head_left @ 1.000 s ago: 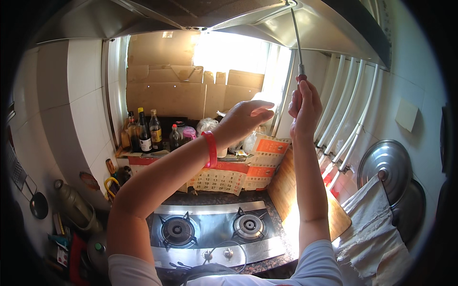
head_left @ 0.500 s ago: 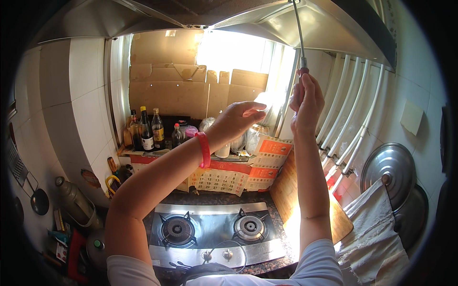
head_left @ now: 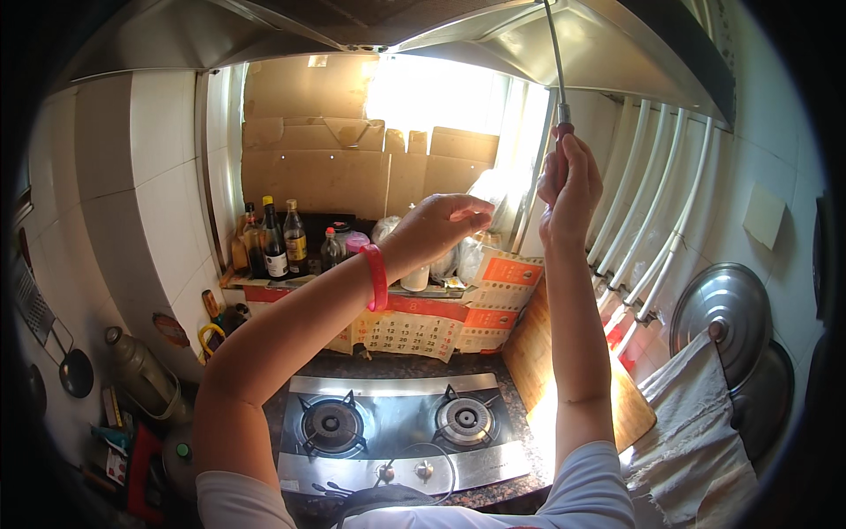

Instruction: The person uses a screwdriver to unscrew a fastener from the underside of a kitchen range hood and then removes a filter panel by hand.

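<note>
My right hand [head_left: 571, 189] is raised and closed round the dark red handle of a screwdriver [head_left: 563, 132]. Its long metal shaft points upward, and the tip meets the underside of the metal range hood [head_left: 608, 44] near the top edge of the picture. Lower and to the left is my left hand [head_left: 445, 227], held in the air before the window ledge. Its fingers are bent, with the tips close to the thumb; anything between them is too small to make out. A red band [head_left: 377, 277] circles the left wrist.
Beneath my arms stands a two-burner gas stove [head_left: 397, 419]. Bottles [head_left: 275, 242] and jars line the ledge, with a calendar sheet [head_left: 405, 331] hanging below. To the right are a wooden cutting board [head_left: 564, 370], white pipes [head_left: 652, 203], a cloth [head_left: 687, 414] and pot lids [head_left: 718, 309].
My left fingers have drawn in toward the thumb, and that hand has dipped slightly. The right hand still grips the screwdriver in nearly the same place. The whole view has shifted a little.
</note>
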Demonstrator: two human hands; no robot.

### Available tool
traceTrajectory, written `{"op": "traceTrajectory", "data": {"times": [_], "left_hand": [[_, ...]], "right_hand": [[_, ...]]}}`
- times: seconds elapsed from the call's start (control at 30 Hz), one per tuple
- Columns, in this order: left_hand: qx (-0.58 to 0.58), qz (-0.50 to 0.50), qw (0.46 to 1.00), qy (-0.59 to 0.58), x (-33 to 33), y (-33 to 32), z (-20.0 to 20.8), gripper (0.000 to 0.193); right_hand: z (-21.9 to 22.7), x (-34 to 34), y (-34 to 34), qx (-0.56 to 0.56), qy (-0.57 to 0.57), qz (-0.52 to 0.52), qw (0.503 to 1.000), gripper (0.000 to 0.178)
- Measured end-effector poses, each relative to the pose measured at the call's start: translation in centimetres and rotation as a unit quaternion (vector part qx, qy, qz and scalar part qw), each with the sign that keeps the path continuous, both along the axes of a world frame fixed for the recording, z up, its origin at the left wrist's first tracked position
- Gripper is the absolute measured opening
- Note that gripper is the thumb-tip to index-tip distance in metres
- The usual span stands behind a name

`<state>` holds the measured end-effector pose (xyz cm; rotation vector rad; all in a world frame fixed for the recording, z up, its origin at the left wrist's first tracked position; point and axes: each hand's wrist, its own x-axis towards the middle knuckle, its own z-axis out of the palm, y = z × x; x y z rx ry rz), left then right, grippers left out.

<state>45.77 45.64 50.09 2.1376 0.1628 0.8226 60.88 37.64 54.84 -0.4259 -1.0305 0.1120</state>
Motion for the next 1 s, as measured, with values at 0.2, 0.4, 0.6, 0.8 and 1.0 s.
{"op": "traceTrajectory", "data": {"times": [0.2,0.4,0.6,0.8,1.0], "left_hand": [[0.006,0.001,1.000,0.001,-0.2,0.1,0.0,0.039],[0.073,0.000,0.996,-0.048,0.1,0.9,0.1,0.036],[0.063,0.001,0.994,-0.085,-0.2,0.7,1.0,0.035],[0.074,0.013,0.994,-0.076,-0.7,0.9,0.6,0.036],[0.118,0.034,0.985,-0.121,-0.2,0.1,2.6,0.036]], "right_hand": [[0.0,0.7,0.3,-0.009,0.001,0.197,0.980,0.027],[-0.1,1.7,2.0,0.020,-0.042,0.334,0.941,0.028],[-0.1,-0.1,2.2,0.058,0.021,0.019,0.998,0.017],[-0.1,-0.2,2.5,0.066,0.030,0.047,0.996,0.015],[0.2,0.5,2.4,0.029,0.024,0.238,0.970,0.019]]}}
